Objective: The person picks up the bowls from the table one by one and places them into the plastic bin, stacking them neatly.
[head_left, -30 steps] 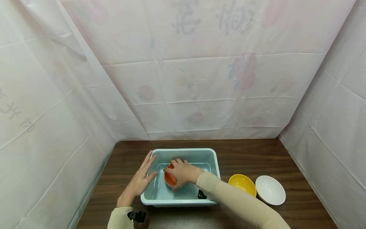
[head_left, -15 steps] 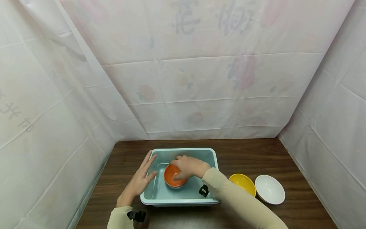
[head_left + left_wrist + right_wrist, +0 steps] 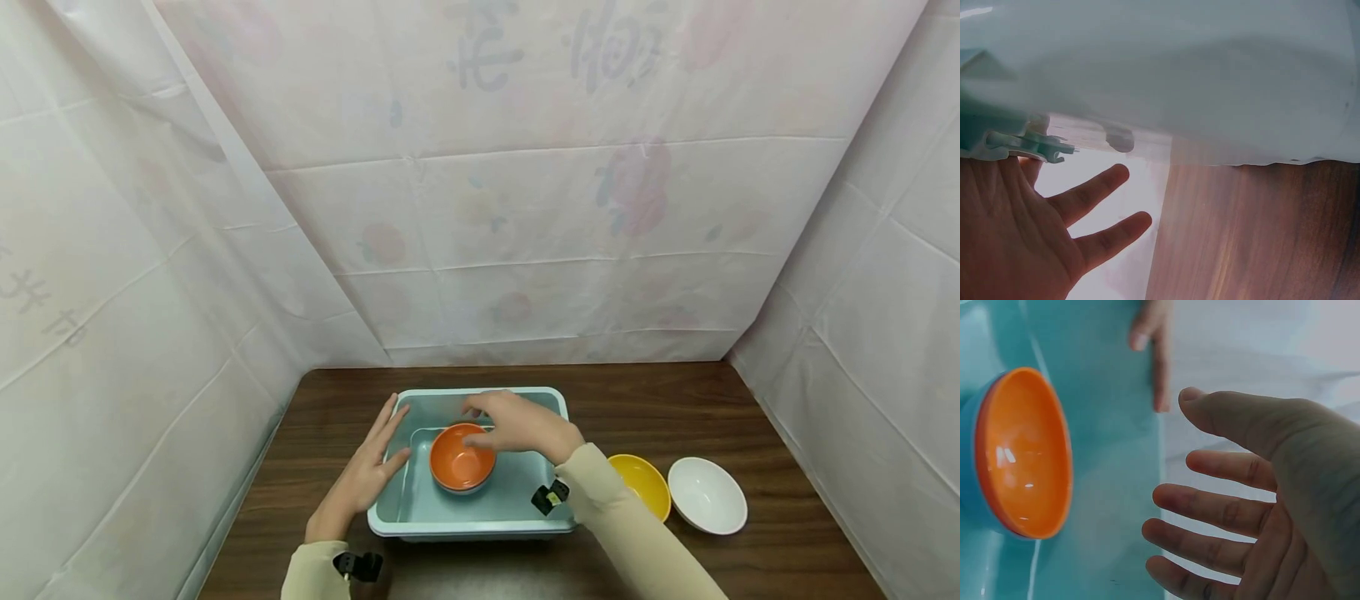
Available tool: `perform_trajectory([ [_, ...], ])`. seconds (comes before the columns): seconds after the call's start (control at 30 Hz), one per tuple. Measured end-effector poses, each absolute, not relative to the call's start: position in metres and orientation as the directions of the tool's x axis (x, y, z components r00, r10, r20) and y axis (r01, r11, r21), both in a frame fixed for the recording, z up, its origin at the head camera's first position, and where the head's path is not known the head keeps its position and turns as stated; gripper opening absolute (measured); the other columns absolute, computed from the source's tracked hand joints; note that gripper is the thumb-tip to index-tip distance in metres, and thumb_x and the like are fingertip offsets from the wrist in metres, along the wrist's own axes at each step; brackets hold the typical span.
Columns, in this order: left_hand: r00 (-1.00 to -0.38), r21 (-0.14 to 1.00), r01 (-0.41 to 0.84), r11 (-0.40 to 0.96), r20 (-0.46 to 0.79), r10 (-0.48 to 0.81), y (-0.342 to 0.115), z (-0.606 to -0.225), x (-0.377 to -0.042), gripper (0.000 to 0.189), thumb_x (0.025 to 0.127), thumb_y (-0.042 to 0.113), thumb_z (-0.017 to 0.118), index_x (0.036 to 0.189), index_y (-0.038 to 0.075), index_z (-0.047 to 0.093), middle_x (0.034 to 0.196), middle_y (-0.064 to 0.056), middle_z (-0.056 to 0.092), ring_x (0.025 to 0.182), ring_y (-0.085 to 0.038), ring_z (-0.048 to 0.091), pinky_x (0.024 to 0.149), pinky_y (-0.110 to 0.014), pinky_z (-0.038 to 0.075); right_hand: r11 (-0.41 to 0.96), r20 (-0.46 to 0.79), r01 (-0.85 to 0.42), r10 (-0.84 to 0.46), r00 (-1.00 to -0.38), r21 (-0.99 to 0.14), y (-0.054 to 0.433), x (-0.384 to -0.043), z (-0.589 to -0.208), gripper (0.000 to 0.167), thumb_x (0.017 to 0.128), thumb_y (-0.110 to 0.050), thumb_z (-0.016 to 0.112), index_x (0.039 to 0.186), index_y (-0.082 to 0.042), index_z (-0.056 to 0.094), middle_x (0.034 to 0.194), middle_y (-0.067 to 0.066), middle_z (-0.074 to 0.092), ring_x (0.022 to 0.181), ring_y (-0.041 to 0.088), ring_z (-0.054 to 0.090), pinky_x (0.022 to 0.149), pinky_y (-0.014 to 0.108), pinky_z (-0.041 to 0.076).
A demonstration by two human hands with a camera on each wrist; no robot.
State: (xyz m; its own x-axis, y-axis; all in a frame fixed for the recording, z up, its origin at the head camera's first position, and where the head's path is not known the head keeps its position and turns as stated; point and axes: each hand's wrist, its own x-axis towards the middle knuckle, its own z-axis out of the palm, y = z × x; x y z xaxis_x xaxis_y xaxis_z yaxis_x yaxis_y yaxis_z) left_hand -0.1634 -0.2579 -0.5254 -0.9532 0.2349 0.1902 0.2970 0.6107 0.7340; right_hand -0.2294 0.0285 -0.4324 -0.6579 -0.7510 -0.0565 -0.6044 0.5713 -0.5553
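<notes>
An orange bowl [image 3: 459,468] sits inside a light-blue plastic bin [image 3: 472,528]. The right wrist view shows a blue outer wall [image 3: 969,465] beneath it, which looks like a second bowl it is nested in. My right hand [image 3: 521,427] hovers over the bin just right of the orange bowl, fingers loosely spread and holding nothing. At the bin's left rim my left hand [image 3: 360,477] lies with straight fingers, thumb on the inner side. In the left wrist view the bin's outer wall [image 3: 1210,94] fills the upper part, above the spread fingers.
To the right of the bin, a yellow bowl [image 3: 645,485] and a white bowl [image 3: 707,496] stand side by side on the dark wooden table [image 3: 637,392]. The right forearm passes close to the yellow one. White printed sheets [image 3: 525,308] surround the table at the back and sides.
My right hand has let go of the orange bowl and moved up and to the right, uncovering it. The left hand has stayed at the bin's rim.
</notes>
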Motion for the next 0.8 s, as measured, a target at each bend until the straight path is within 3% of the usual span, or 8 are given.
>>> perform_trajectory([
  [0.37, -0.951, 0.732, 0.303, 0.61, 0.195, 0.238, -0.257, -0.526, -0.164, 0.067, 0.105, 0.033, 0.058, 0.163, 0.011, 0.031, 0.174, -0.014, 0.007, 0.156, -0.045, 0.017, 0.115, -0.074, 0.025, 0.566, 0.102, -0.542, -0.627, -0.772, -0.621, 0.068, -0.215, -0.421, 0.047, 0.096, -0.038, 0.074, 0.137, -0.016, 0.063, 0.125, -0.001, 0.069, 0.114, 0.017, 0.064, 0.094, 0.037, 0.057],
  [0.6, -0.951, 0.735, 0.305, 0.606, 0.197, 0.24, -0.257, -0.526, -0.164, 0.067, 0.106, 0.032, 0.058, 0.163, 0.01, 0.031, 0.174, -0.013, 0.007, 0.156, -0.046, 0.018, 0.115, -0.074, 0.025, 0.562, 0.193, -0.523, -0.541, -0.819, -0.641, 0.096, -0.203, -0.417, 0.051, 0.096, -0.031, 0.074, 0.142, -0.014, 0.059, 0.128, 0.003, 0.068, 0.117, 0.025, 0.064, 0.097, 0.048, 0.056],
  [0.8, -0.952, 0.737, 0.3, 0.606, 0.196, 0.233, -0.257, -0.526, -0.163, 0.066, 0.105, 0.032, 0.058, 0.162, 0.011, 0.032, 0.174, -0.013, 0.007, 0.156, -0.046, 0.018, 0.115, -0.075, 0.025, 0.58, 0.284, -0.531, -0.465, -0.839, -0.618, 0.117, -0.194, -0.42, 0.052, 0.094, -0.03, 0.077, 0.141, -0.013, 0.061, 0.136, 0.005, 0.065, 0.117, 0.027, 0.065, 0.089, 0.041, 0.058],
])
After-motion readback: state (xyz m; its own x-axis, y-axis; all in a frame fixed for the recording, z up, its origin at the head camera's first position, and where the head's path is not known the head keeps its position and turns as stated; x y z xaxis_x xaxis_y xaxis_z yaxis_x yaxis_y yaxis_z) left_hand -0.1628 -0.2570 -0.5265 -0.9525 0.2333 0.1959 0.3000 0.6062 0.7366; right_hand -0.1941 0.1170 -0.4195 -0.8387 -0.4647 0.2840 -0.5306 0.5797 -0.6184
